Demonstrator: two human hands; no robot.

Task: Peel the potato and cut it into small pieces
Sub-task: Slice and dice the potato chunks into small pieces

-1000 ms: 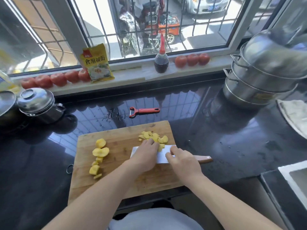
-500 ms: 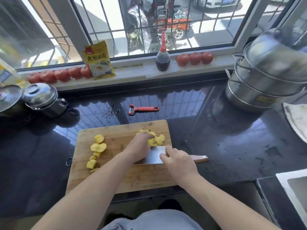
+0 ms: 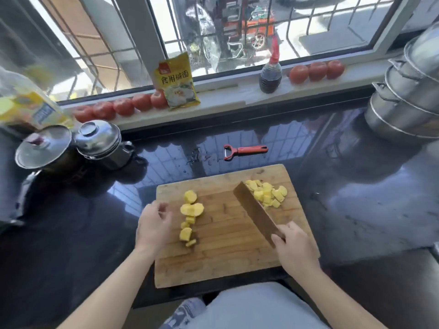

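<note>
Right hand [image 3: 295, 245] grips the cleaver [image 3: 255, 212] beside the diced pile [image 3: 268, 193]; left hand [image 3: 153, 224], fingers loosely curled, overhangs the board's [image 3: 225, 262] left edge.

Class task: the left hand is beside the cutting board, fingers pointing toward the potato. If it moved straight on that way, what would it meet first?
Most likely the large potato slices, just beyond the left hand; its height above the cutting board is unclear.
</note>
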